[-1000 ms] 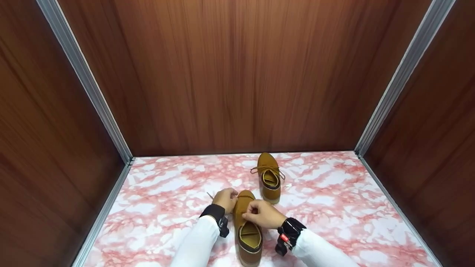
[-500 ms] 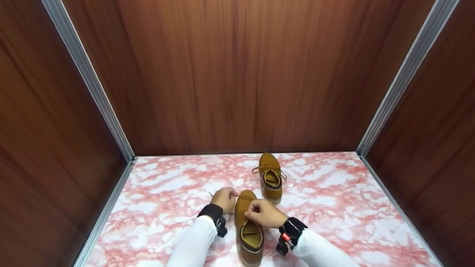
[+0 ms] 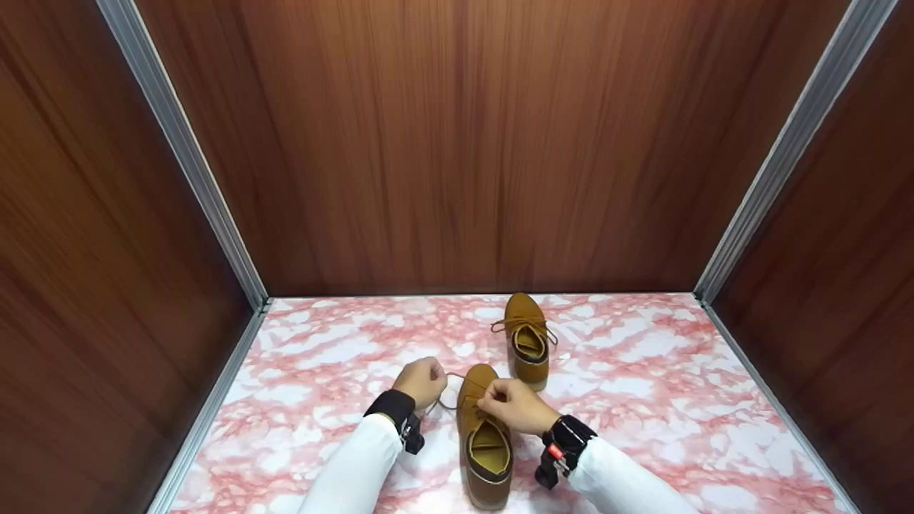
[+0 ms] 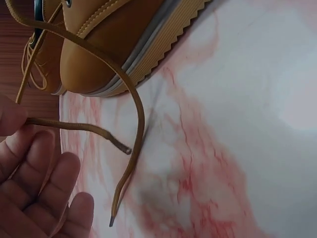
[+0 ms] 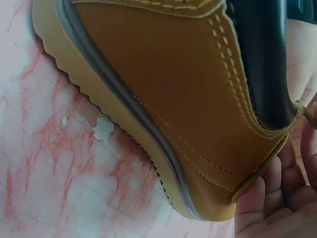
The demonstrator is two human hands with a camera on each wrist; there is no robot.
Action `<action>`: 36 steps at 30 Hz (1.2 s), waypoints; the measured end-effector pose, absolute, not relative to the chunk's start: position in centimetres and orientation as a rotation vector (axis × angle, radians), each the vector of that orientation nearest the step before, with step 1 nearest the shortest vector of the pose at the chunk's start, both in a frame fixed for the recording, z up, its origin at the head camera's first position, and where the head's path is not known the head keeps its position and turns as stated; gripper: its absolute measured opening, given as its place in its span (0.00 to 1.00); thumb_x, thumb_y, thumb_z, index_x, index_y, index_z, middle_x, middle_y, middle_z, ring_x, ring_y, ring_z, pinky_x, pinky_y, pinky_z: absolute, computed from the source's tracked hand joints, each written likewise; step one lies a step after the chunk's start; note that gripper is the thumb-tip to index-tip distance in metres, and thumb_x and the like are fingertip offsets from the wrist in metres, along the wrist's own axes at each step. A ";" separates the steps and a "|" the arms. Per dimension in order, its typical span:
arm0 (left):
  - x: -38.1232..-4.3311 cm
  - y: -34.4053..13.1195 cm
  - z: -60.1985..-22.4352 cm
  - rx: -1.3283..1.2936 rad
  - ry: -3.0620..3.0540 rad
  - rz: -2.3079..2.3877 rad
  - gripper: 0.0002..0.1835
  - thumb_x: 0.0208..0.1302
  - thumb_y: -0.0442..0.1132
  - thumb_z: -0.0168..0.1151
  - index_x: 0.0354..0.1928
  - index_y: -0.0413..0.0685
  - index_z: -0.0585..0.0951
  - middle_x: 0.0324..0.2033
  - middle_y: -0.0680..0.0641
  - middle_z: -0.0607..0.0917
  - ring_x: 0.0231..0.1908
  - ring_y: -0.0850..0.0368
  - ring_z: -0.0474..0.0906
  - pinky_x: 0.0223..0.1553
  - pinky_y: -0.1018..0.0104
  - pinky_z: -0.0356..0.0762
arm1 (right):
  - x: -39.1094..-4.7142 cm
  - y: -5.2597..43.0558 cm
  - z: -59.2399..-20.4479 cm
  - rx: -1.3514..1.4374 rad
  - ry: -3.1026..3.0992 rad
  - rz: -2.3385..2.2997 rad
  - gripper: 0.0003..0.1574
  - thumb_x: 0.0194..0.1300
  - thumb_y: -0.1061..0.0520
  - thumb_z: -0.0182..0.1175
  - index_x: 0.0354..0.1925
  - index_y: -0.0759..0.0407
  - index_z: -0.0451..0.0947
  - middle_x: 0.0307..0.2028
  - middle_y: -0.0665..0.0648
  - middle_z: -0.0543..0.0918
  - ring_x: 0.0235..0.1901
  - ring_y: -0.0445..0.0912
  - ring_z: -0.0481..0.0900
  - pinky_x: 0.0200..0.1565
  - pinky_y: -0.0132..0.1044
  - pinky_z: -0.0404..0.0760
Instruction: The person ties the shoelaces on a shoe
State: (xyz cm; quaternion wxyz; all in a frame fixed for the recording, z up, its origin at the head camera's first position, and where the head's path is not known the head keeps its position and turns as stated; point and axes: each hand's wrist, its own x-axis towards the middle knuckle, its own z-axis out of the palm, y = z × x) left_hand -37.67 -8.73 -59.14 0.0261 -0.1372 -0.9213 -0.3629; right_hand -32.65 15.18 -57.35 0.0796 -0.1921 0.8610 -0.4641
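The near tan lace-up shoe [image 3: 488, 494] stands on the floor with its toe pointing away from me. Left of its toe, my left hand [image 3: 423, 382] pinches a brown shoelace [image 4: 79, 125] between thumb and finger, the lace running back to the shoe. In the left wrist view a loose lace end [image 4: 139, 119] curves down past that hand. My right hand [image 3: 520, 407] is over the lacing above the shoe's opening. Its thumb and finger pinch the lace [image 5: 303, 111] there, while other fingers [image 5: 250, 206] lie against the shoe upper.
A matching shoe [image 3: 525, 308], its lace tied in a bow, stands ahead and slightly right of the near one. The pink-and-white marbled surface [image 3: 321, 357] is bounded by brown wood-grain panels [image 3: 457, 157] at the back and both sides, with metal posts [image 3: 193, 153] at the corners.
My left hand has moved away from the shoe to the left, drawing out the lace. The right hand stays over the lacing. The head view has shifted slightly.
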 end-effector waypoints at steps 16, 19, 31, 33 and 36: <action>-35.4 -8.9 -56.9 -0.488 -2.894 -1.216 0.02 0.61 0.37 0.63 0.31 0.48 0.81 0.25 0.57 0.78 0.28 0.63 0.73 0.35 0.68 0.73 | -33.4 15.5 -56.8 -0.502 2.609 -1.424 0.14 0.70 0.55 0.64 0.29 0.63 0.79 0.25 0.45 0.74 0.27 0.37 0.71 0.30 0.27 0.69; -34.9 -9.1 -56.7 -0.512 -2.903 -1.274 0.04 0.63 0.37 0.62 0.30 0.48 0.81 0.23 0.58 0.78 0.26 0.63 0.73 0.34 0.69 0.73 | -33.7 15.6 -56.7 -0.470 2.618 -1.439 0.13 0.68 0.56 0.64 0.29 0.62 0.79 0.25 0.45 0.74 0.28 0.38 0.71 0.31 0.28 0.69; -33.1 -9.3 -55.3 -0.759 -2.904 -1.688 0.08 0.67 0.35 0.63 0.34 0.35 0.83 0.24 0.55 0.81 0.25 0.63 0.77 0.26 0.75 0.73 | -34.5 15.9 -55.9 -0.431 2.662 -1.473 0.18 0.67 0.55 0.66 0.26 0.66 0.77 0.21 0.44 0.70 0.24 0.36 0.66 0.29 0.28 0.64; -32.8 -9.1 -55.1 -0.771 -2.921 -1.696 0.08 0.67 0.36 0.64 0.35 0.35 0.84 0.24 0.51 0.84 0.26 0.62 0.78 0.26 0.75 0.74 | -34.5 15.9 -55.8 -0.432 2.670 -1.473 0.17 0.67 0.56 0.66 0.25 0.67 0.78 0.21 0.44 0.71 0.24 0.35 0.66 0.28 0.28 0.64; -32.3 -8.9 -54.7 -0.806 -2.948 -1.672 0.09 0.67 0.38 0.65 0.35 0.37 0.86 0.28 0.40 0.88 0.26 0.63 0.79 0.27 0.74 0.75 | -34.6 15.9 -55.9 -0.421 2.681 -1.465 0.16 0.67 0.58 0.66 0.25 0.66 0.78 0.22 0.45 0.72 0.24 0.36 0.67 0.29 0.28 0.66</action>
